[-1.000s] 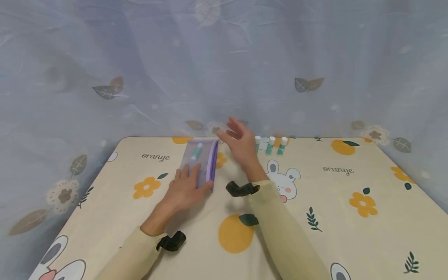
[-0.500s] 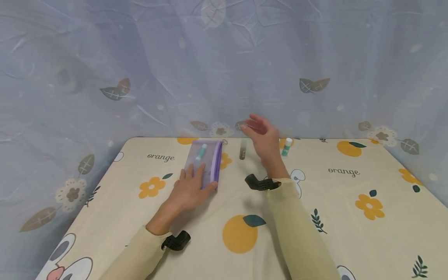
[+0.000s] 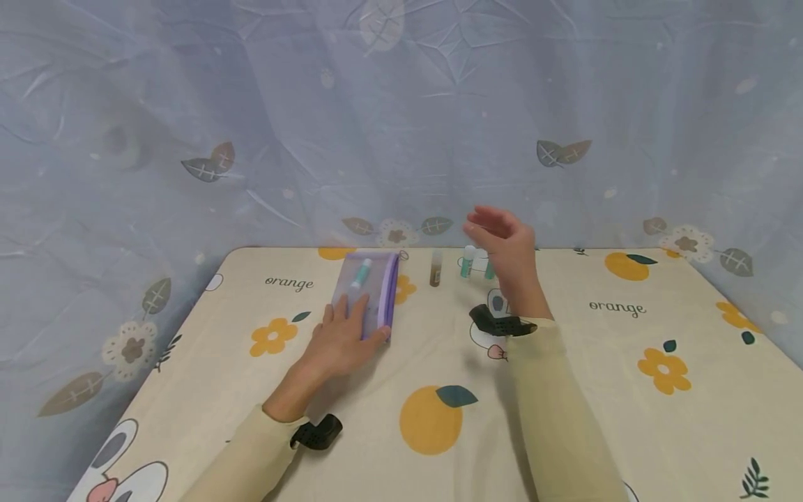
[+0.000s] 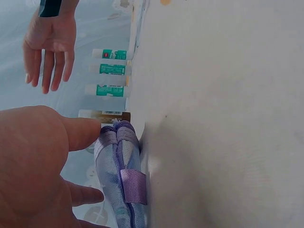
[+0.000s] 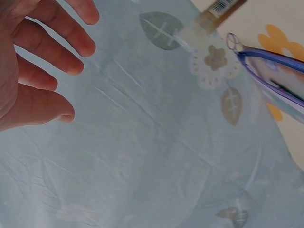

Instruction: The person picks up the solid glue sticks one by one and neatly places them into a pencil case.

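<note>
- The bench (image 3: 577,404) runs well past the right hand (image 3: 507,252) to its right edge; a curtain (image 3: 401,139) hangs behind the far edge.
- The left hand (image 3: 337,341) rests, fingers spread, on the pouch (image 3: 378,282) near that far edge.
- The right hand hovers, thumb apart from loosely curved fingers, partly screening three upright green-labelled tubes (image 4: 111,69).
- A brown tube (image 3: 436,270) stands between them and the pouch.

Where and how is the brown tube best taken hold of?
Probably by its pale upper part, pinched by the right hand coming down from above. The brown tube is slim and stands upright with its top free, between the purple-edged pouch on its left and the green tubes on its right, so a sideways reach might brush them.
</note>
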A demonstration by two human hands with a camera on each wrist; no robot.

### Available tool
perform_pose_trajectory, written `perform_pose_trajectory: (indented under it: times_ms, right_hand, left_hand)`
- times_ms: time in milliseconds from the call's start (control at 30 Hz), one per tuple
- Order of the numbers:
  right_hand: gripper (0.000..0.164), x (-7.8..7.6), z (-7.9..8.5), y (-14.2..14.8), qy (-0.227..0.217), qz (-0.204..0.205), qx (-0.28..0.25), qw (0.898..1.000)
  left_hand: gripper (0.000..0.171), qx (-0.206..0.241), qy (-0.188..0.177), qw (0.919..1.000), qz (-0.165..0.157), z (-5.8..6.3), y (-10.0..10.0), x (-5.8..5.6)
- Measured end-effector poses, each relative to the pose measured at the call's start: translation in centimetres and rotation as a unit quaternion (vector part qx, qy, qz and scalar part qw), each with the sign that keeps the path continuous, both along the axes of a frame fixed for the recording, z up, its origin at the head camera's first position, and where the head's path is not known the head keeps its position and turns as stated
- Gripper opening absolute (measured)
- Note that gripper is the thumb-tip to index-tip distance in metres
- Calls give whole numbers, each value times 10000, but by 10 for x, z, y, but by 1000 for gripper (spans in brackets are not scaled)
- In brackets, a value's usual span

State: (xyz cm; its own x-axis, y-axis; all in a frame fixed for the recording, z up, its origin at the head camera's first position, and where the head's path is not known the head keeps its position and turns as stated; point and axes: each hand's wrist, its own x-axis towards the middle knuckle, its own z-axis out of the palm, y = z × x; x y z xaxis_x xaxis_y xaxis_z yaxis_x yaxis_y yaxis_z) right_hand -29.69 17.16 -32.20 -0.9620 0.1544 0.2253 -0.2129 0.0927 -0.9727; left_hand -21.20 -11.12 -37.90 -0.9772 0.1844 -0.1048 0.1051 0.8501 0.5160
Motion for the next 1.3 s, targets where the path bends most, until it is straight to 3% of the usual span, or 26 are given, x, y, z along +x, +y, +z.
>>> perform_pose_trajectory:
  times_ms: [533,867,1300]
  right_hand:
    - [46,3,2,34,-59,-407,-420,9983]
    - [54,4,5,47,-188,-895,-179,9956]
    - [61,7,2,55,-172,-1088,-331,9934]
  left_hand:
    - [82,-35,-11,10000,-7,2,1,2]
    - [81,-29,-20,10000,-17,3,1,3]
    - [82,-22,-60,10000,-5,3,2,3]
